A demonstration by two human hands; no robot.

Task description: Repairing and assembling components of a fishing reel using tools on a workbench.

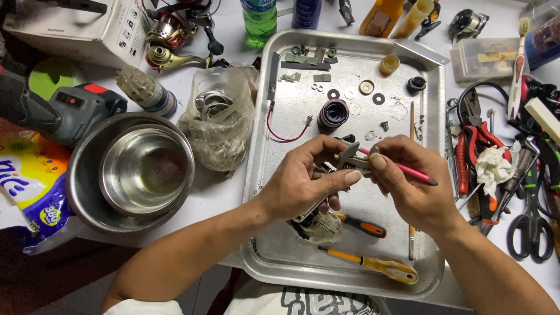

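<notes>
Nearest the person, a yellow-handled screwdriver [373, 265] lies along the near edge of a metal tray [262, 175], with an orange-and-black screwdriver [363, 225] just beyond it. Above the tray's middle, the left hand [303, 181] pinches a small grey metal part [352, 160] between thumb and fingers, its lower end reaching down toward a soiled wad [322, 227] on the tray. The right hand [408, 181] closes on a thin red-handled tool [408, 171], whose tip meets the metal part. Farther in the tray lie a dark spool [333, 114], a red wire [283, 131], washers [350, 93] and small screws. Left of the tray: two nested steel bowls [134, 169], a crumpled plastic bag [219, 119] and a cordless drill [58, 111]. Right of the tray: red-handled pliers [472, 146], scissors [529, 227] and a toothbrush [517, 64]. At the far edge stand a green bottle [259, 20] and a fishing reel [172, 38].
</notes>
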